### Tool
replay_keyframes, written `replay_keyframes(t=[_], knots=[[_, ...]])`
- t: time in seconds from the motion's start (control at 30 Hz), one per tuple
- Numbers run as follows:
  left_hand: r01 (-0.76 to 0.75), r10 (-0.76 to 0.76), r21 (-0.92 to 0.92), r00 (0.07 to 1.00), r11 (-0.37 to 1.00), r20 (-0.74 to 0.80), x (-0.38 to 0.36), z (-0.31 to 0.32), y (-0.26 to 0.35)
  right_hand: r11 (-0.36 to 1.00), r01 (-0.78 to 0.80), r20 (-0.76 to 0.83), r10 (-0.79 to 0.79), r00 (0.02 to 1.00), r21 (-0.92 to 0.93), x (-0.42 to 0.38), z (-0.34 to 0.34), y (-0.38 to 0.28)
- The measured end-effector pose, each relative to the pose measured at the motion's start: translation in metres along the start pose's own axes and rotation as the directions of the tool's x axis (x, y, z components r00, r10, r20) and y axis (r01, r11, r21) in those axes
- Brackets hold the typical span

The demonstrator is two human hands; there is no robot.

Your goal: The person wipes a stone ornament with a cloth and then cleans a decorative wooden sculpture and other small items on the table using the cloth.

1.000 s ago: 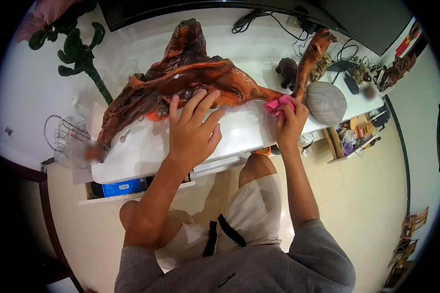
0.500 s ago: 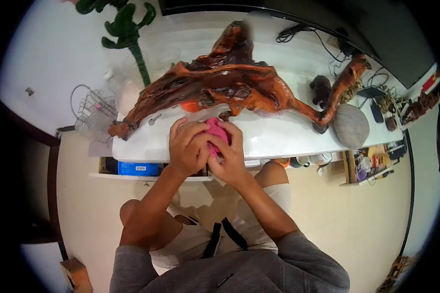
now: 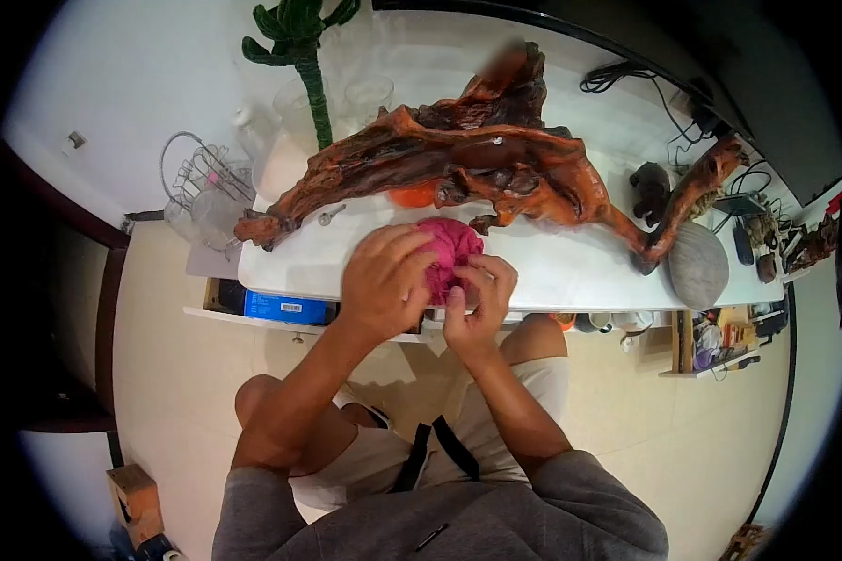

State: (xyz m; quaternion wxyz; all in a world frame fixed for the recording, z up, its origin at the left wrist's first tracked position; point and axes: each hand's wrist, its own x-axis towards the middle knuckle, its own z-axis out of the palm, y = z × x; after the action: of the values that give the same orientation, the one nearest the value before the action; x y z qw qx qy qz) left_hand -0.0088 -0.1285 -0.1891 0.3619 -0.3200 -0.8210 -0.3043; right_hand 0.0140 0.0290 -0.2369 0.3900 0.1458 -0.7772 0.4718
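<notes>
A crumpled pink cloth (image 3: 457, 245) is bunched between my hands above the front edge of the white tabletop (image 3: 571, 271). My left hand (image 3: 384, 280) presses against the cloth's left side, fingers curved over it. On the right side, my right hand (image 3: 480, 297) pinches the cloth with bent fingers and thumb. Just behind the cloth stands a large reddish-brown driftwood piece (image 3: 496, 154). An orange object (image 3: 413, 194) shows under the driftwood, and a small metal key-like item (image 3: 331, 215) lies to the left of it.
A wire rack (image 3: 201, 178) and a green plant-like ornament (image 3: 314, 93) are at the left. A grey round stone (image 3: 698, 266) sits at the right. Below the tabletop are open drawers, one with a blue box (image 3: 285, 307), another with mixed items (image 3: 716, 341). Black cables (image 3: 617, 77) lie behind.
The view has shifted, so the table's objects appear farther right. My hands have moved apart from their overlapped hold, and more of the pink cloth shows between them.
</notes>
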Motion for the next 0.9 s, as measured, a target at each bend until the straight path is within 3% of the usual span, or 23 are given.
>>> replay_keyframes(t=[0.2,0.37,0.5,0.57,0.73,0.77,0.83,0.9], knots=[[-0.125,0.133,-0.086,0.987,0.988,0.092,0.015,0.023,0.026,0.998,0.024,-0.103,-0.029,0.994,-0.058,0.002,-0.018,0.007],[-0.164,0.176,-0.242,0.984,0.956,0.027,0.032,0.058,0.047,0.992,0.039,-0.205,-0.063,0.977,-0.122,0.010,-0.049,0.019],[-0.185,0.216,-0.382,0.976,0.906,0.041,0.057,0.076,0.063,0.976,0.035,-0.200,-0.080,0.976,-0.217,0.029,-0.086,0.022],[-0.169,0.221,-0.358,0.969,0.918,0.111,0.062,0.082,0.068,0.956,0.034,-0.169,-0.086,0.982,-0.292,0.038,-0.103,0.015],[-0.122,0.227,-0.295,0.908,0.948,0.352,0.086,0.082,0.087,0.921,-0.105,-0.167,0.044,0.985,-0.376,0.053,-0.131,-0.003],[-0.109,0.223,-0.300,0.898,0.948,0.379,0.092,0.086,0.089,0.900,-0.189,-0.098,0.163,0.982,-0.394,0.055,-0.136,-0.008],[-0.066,0.197,-0.336,0.907,0.939,0.373,0.096,0.091,0.094,0.919,-0.265,-0.149,0.230,0.962,-0.291,0.062,-0.129,-0.006],[0.025,0.136,-0.387,0.913,0.922,0.384,0.106,0.091,0.097,0.904,-0.299,-0.084,0.287,0.954,-0.304,0.078,-0.137,-0.013]])
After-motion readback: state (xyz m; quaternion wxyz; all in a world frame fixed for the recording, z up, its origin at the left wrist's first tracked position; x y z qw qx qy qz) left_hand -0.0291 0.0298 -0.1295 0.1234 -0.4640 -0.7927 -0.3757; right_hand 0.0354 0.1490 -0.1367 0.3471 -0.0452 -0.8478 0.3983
